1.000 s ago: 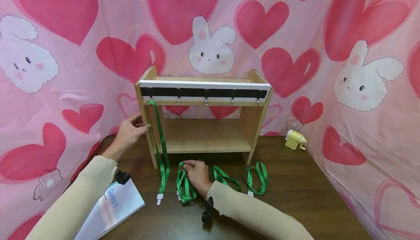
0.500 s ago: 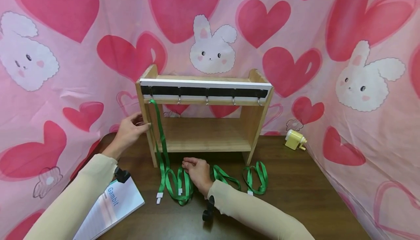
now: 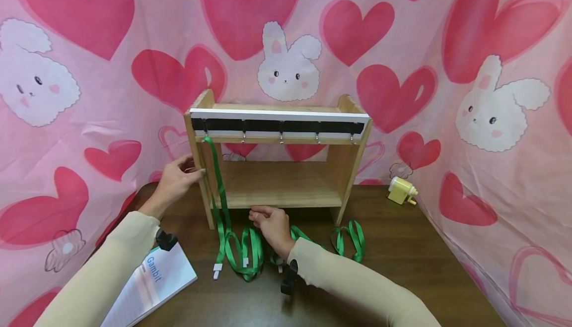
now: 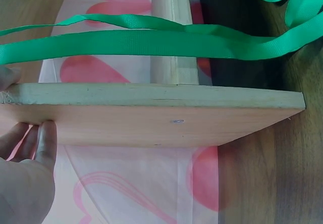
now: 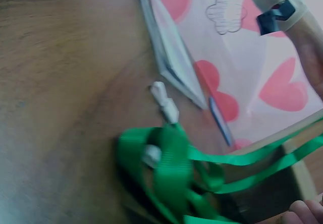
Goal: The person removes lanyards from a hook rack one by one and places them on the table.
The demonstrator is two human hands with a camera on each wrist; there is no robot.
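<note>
My left hand grips the left side panel of a small wooden shelf, thumb on its front edge and fingers on the outer face. A green lanyard hangs from the leftmost hook, its white clip near the tabletop. My right hand hovers in front of the lower board, fingers loosely bent with no strap showing between them. Just left of it, a looped green lanyard lies on the table beside the hanging one. Another lanyard is partly hidden behind my right hand and sleeve.
Metal hooks line the black strip along the shelf's top. A further green lanyard lies at the right. A white booklet rests under my left forearm. A small yellow device with a crank stands at the back right.
My right hand has let go of the looped lanyard and lifted away toward the shelf. That lanyard has spread leftward to the hanging one. My left hand has stayed on the shelf.
</note>
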